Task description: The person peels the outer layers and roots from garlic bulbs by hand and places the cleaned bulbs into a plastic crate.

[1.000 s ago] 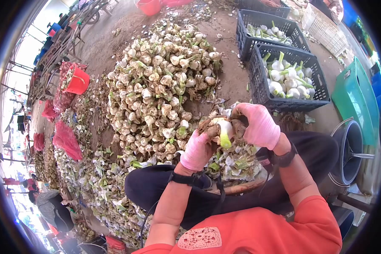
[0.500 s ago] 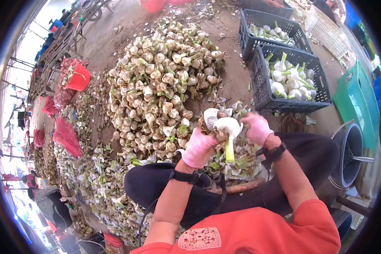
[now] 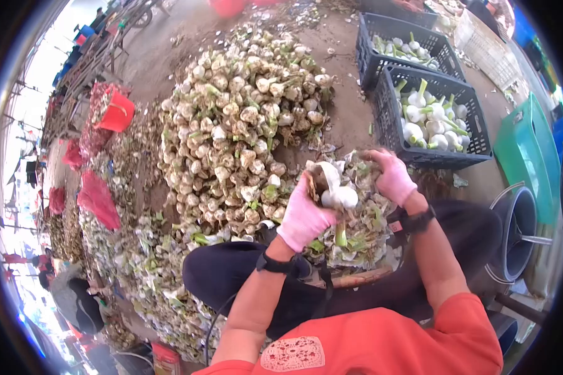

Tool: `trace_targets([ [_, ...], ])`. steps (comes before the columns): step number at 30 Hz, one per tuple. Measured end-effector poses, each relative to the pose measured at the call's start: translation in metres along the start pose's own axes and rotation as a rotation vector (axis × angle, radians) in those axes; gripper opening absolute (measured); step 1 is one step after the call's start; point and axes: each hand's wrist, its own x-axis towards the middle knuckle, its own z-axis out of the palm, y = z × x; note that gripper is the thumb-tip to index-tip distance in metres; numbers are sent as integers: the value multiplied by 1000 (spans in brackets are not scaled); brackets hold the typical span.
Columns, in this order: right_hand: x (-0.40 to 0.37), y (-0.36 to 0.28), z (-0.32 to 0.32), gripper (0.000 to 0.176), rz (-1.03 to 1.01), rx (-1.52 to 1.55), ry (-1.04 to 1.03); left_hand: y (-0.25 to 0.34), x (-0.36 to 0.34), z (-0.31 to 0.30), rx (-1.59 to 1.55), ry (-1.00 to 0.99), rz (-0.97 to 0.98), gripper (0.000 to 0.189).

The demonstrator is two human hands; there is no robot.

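Observation:
A white garlic bulb [image 3: 341, 197] with loose papery skin and a green stem pointing down is held in my left hand [image 3: 305, 215], which wears a pink glove or wrap. My right hand [image 3: 395, 179], also covered in pink, is apart from the bulb on its right side. Its fingers reach out to the left and look spread, with nothing visible in them. Under both hands lies a heap of peeled garlic skins [image 3: 363, 234]. Just beyond my left hand rises a large pile of unpeeled garlic [image 3: 231, 125].
Dark plastic crates [image 3: 397, 150] of cleaned white garlic stand at the right. Beside them are a green tub [image 3: 525, 150] and a grey bucket [image 3: 516, 231]. A red bucket [image 3: 116, 112] and pink net bags [image 3: 98, 200] lie left. Another person [image 3: 78, 303] is at the lower left.
The bulb in my left hand has turned, and a strip of skin now stands up from it. My right hand has moved slightly right, away from the bulb.

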Motion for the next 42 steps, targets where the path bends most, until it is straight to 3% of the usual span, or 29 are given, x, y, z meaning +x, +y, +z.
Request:
trace_targets([
  [1,-15,-3,-1,55,-114,-59,49,-9,1,-4,19,19,-10,76],
  [3,-25,-44,-17,71,-157,305,-81,-7,8,-2,94,39,-7,76],
  [5,-29,-57,-16,72,-268,552,-205,-10,11,1,-248,109,-107,71],
  [6,-29,-61,-15,73,-267,560,-206,-18,11,-2,74,127,-19,55],
  [9,-31,-66,-4,74,-260,591,-166,-23,14,-11,127,114,-105,41],
  [10,-31,-66,-2,74,-258,609,-121,-16,11,-6,83,197,-157,28],
  [11,-30,-66,-2,74,-256,609,-125,-19,12,-7,81,198,-159,28],
  [13,-29,-68,-1,72,-338,438,-169,-35,16,-15,-256,360,-223,23],
  [15,-33,-75,7,67,-369,463,-169,-70,16,-35,109,357,-8,16],
  [17,-38,-67,31,66,-232,622,-172,-51,22,-22,-175,590,-292,16],
  [18,-41,-63,46,65,-165,812,-150,-55,27,-20,-238,676,-314,17],
  [19,-40,-63,44,65,-161,816,-156,-57,29,-18,-238,681,-320,17],
  [21,-35,-62,38,61,260,1328,-305,-62,33,-18,-602,681,-292,19],
  [22,-34,-58,38,56,269,1405,-208,-61,36,-21,-733,574,-170,22],
  [23,-26,-34,46,58,228,1456,-237,-56,41,-32,-743,518,-208,19],
  [24,-15,-8,42,51,320,1698,-252,-41,43,-26,-742,569,-152,20],
  [25,-8,16,28,51,336,1699,-259,-23,41,-18,-740,623,-99,20],
  [28,5,63,-17,34,-382,2531,-10,-14,32,-23,-748,494,-120,24],
  [29,5,64,-12,34,-367,2532,-10,-13,29,-24,-760,478,-146,26],
  [33,1,55,27,26,482,1675,373,-19,20,-29,-660,379,-249,27],
  [35,-6,46,94,14,600,1098,-93,-7,20,-17,-330,456,-208,29],
  [36,-12,29,122,10,321,666,-218,1,17,-18,-215,403,-298,26],
  [37,-18,19,150,15,170,284,-344,-17,21,-19,-240,440,-170,31],
  [38,-15,-9,149,29,143,-20,-587,-12,20,-17,-124,425,-147,37],
  [39,-18,-7,175,40,163,-102,-726,-6,19,-14,-10,409,-121,44],
  [41,-24,7,205,49,122,-235,-804,-14,16,-24,5,412,-173,49],
  [42,-27,14,215,49,133,-174,-714,-18,17,-29,-53,438,-150,48],
])
